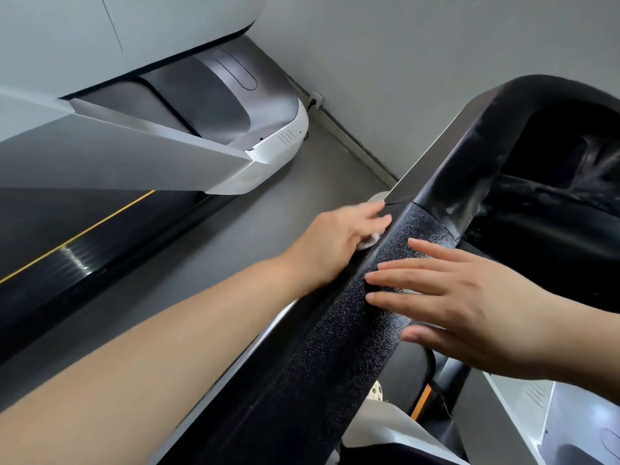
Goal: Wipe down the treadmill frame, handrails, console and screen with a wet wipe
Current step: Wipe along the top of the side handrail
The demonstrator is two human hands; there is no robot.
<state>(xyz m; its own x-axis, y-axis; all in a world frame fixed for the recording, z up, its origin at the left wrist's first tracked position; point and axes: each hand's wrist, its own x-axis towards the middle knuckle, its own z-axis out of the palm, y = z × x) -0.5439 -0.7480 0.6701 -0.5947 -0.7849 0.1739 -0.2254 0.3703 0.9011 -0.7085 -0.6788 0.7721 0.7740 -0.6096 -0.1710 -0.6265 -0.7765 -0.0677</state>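
Looks like the handrail step is what's going on here. The left hand [339, 241] is down on the outer side of the handrail [339, 333], with a scrunched white wipe [469, 242] poking out just under its fingers, pressed against the rail's edge. The fingers curl loosely over the wipe, so I'd call that holding it, though most of the wipe is hidden under the palm.

The right hand [469, 307] lies flat on top of the rail, fingers straight and spread wide, holding nothing. Seems to be just bracing.

Next move, I'd guess: drag the wipe along the rail's side, either up toward the console [543, 156] just past the left fingertips or back toward the body. The right hand needs to shift so the top under its fingers gets wiped too.

The rail itself is black with a grainy, speckled texture, so the wipe may snag a bit. The console tray beyond is glossy black with visible streaks or smears, so it'll want a pass.
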